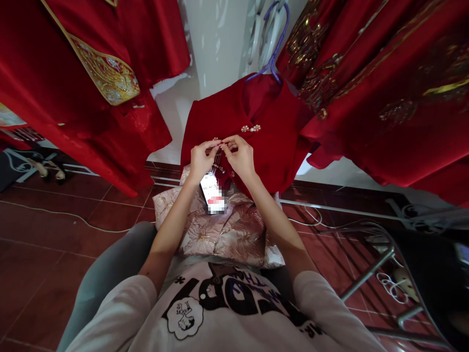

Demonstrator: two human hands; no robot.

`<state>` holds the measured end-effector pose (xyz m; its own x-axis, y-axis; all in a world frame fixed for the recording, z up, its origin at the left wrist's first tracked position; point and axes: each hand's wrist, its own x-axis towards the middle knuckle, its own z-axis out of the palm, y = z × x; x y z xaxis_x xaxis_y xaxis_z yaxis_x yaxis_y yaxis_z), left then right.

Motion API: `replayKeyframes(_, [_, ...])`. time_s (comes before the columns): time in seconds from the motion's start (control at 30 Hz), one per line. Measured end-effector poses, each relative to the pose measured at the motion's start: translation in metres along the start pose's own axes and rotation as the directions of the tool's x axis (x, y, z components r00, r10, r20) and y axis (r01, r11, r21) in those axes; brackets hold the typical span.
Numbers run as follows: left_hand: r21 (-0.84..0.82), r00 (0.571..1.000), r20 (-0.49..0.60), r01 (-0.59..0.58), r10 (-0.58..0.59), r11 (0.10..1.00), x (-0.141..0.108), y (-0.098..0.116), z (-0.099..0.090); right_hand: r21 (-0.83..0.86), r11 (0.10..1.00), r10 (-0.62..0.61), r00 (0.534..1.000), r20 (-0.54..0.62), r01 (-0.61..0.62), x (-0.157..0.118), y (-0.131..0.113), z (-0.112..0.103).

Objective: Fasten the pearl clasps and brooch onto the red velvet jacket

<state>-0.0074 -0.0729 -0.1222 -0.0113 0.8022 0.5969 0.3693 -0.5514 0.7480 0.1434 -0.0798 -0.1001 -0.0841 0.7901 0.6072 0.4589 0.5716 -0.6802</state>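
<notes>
left hand (201,160) and right hand (240,157) meet fingertip to fingertip, pinched shut on a frog-button closure at the front of the red velvet jacket (271,146), which hangs from a purple hanger (273,54) so both hands stay free, over the brocade fabric (223,230) on the lap.

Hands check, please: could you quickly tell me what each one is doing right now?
Left hand: fingers pinched shut on the red garment front.
Right hand: pinched shut on the same spot, fingertips meeting the left's.

Deep red dress (271,146), pink floral fabric (227,232), gold-embroidered red robes (384,83), purple hanger (273,54)
</notes>
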Motion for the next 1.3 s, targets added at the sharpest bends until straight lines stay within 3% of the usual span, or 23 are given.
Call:
replayKeyframes(0.2, [0.008,1.000,0.021,0.005,-0.005,1.000,0.006,0.000,-0.002,0.028,1.000,0.001,1.000,-0.004,0.000,0.005,0.006,0.002])
replayKeyframes(0.3, [-0.070,0.998,-0.005,0.061,-0.062,0.996,0.004,-0.003,0.002,0.171,0.984,0.042,0.998,0.050,-0.050,0.001,0.011,0.000])
replayKeyframes(0.4, [-0.252,0.974,-0.051,0.201,-0.220,0.947,-0.006,-0.005,0.013,0.360,0.920,0.100,0.982,0.160,-0.152,-0.008,0.014,-0.006])
replayKeyframes(0.5, [-0.376,0.905,-0.023,0.386,-0.425,0.842,-0.023,0.001,0.029,0.440,0.870,0.106,0.957,0.272,-0.221,-0.020,0.014,-0.018])
replayKeyframes(0.57, [-0.363,0.873,0.054,0.470,-0.485,0.805,-0.035,0.009,0.038,0.419,0.866,0.145,0.939,0.313,-0.273,-0.026,0.012,-0.029])
replayKeyframes(0.7, [-0.278,0.864,0.262,0.494,-0.430,0.824,-0.050,0.026,0.048,0.258,0.906,0.239,0.909,0.341,-0.335,-0.035,0.007,-0.058])
replayKeyframes(0.83, [-0.268,0.855,0.268,0.509,-0.445,0.818,-0.058,0.036,0.047,-0.002,0.949,0.280,0.843,0.459,-0.314,-0.042,0.001,-0.083])
replayKeyframes(0.93, [-0.325,0.795,0.256,0.607,-0.550,0.725,-0.060,0.038,0.042,-0.151,0.939,0.343,0.797,0.496,-0.310,-0.044,-0.005,-0.086])
replayKeyframes(1.0, [-0.375,0.765,0.257,0.642,-0.590,0.669,-0.059,0.039,0.037,-0.176,0.940,0.342,0.798,0.496,-0.294,-0.044,-0.010,-0.083])
replayKeyframes(1.07, [-0.404,0.767,0.276,0.640,-0.580,0.654,-0.058,0.039,0.033,-0.160,0.946,0.325,0.810,0.488,-0.283,-0.043,-0.013,-0.079])
replayKeyframes(1.23, [-0.281,0.825,0.207,0.564,-0.525,0.776,-0.059,0.033,0.031,-0.103,0.957,0.291,0.876,0.385,-0.273,-0.040,-0.011,-0.084])
replayKeyframes(1.3, [-0.192,0.834,0.158,0.552,-0.529,0.811,-0.062,0.027,0.035,-0.074,0.953,0.300,0.877,0.376,-0.294,-0.041,-0.009,-0.091])
